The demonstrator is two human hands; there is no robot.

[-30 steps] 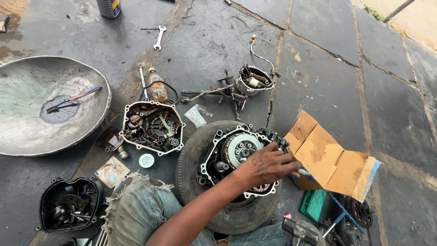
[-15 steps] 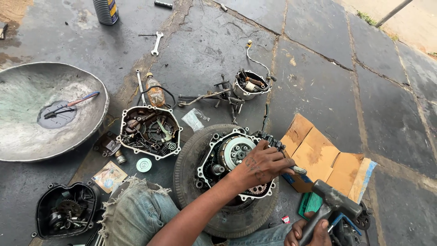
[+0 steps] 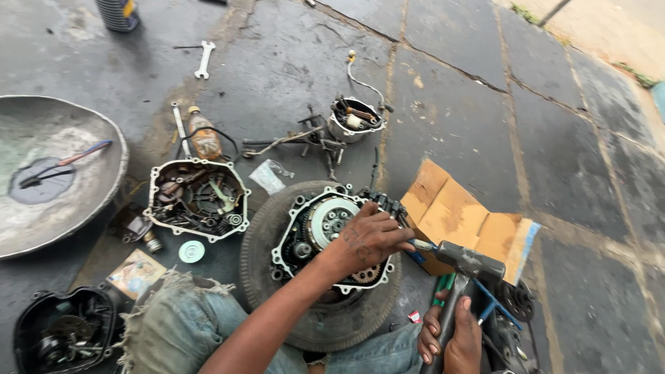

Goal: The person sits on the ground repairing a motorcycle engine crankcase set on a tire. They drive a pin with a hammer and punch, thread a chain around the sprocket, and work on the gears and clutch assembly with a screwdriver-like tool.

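An opened engine case (image 3: 325, 232) with a round clutch and gears lies on an old tyre (image 3: 277, 208) in front of me. My left hand (image 3: 370, 239) rests on its right side, fingers closed around a thin tool whose tip pokes out to the right. My right hand (image 3: 450, 339) grips the handle of a hammer (image 3: 467, 262), whose grey metal head hangs just right of the left hand's fingers, above the cardboard.
An engine cover (image 3: 197, 197) holding loose parts lies to the left, with a large metal basin (image 3: 62, 173) beyond it. Opened cardboard box (image 3: 464, 221) sits right. A spanner (image 3: 204, 59), small bottle (image 3: 206, 140), another black cover (image 3: 62, 332) and a cable-fitted part (image 3: 353, 118) lie around.
My right hand has come up from the lower right with the hammer, and its head now sits close to my left hand. My left hand stays on the engine case.
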